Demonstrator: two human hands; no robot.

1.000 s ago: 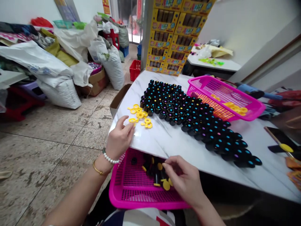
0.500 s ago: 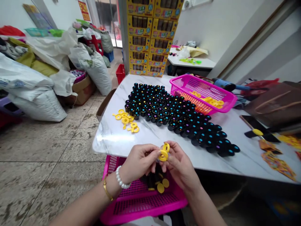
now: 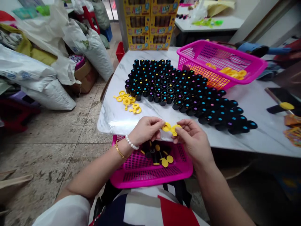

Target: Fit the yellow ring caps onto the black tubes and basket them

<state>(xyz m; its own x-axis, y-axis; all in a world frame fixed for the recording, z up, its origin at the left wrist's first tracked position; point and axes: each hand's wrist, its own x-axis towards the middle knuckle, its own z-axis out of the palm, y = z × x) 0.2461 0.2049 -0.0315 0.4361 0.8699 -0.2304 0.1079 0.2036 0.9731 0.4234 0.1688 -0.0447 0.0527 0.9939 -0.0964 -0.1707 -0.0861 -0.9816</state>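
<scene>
My left hand (image 3: 145, 129) and my right hand (image 3: 191, 139) meet above the table's near edge, each pinching one end of a small yellow plastic ring piece (image 3: 170, 128). Below them, on my lap, sits a pink mesh basket (image 3: 141, 171) with several black tubes and yellow discs (image 3: 167, 160) inside. A dense block of upright black tubes with coloured tops (image 3: 181, 91) covers the middle of the white marble table (image 3: 256, 103). A small heap of yellow ring pieces (image 3: 128, 101) lies on the table's left side.
A second pink basket (image 3: 218, 62) with yellow pieces stands at the back right of the table. Yellow cartons (image 3: 145, 25) are stacked behind. White sacks (image 3: 47, 91) and boxes crowd the floor at left. A dark tool with a yellow spot (image 3: 282, 106) lies at right.
My left hand left the yellow heap and my right hand rose from the lap basket; they came together over the table edge holding a yellow piece, now spread flatter between them.
</scene>
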